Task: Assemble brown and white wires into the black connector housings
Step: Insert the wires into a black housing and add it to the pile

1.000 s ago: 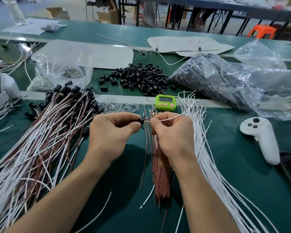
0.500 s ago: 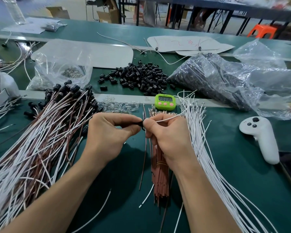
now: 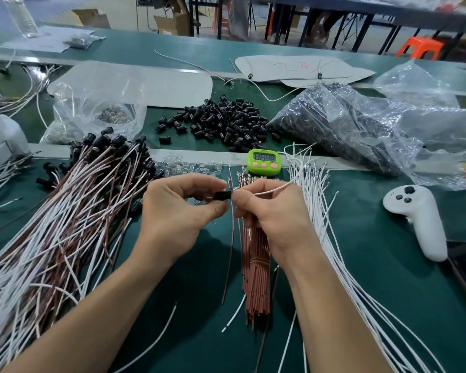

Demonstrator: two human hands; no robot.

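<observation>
From the head camera I see the left hand [image 3: 178, 211] pinching a black connector housing [image 3: 222, 195] between thumb and forefinger, above the green table [image 3: 366, 265], just in front of the green timer [image 3: 264, 161]. The housing's long axis lies roughly level, left to right, with its right end facing the right hand [image 3: 275, 214]. That hand pinches a white wire [image 3: 272, 189] at the housing's mouth; the wire runs up and right toward the loose white wires [image 3: 334, 238]. A brown wire [image 3: 230, 238] hangs down just beside the housing; I cannot tell whether it is seated. Fingertips hide most of the housing and the white wire's tip.
</observation>
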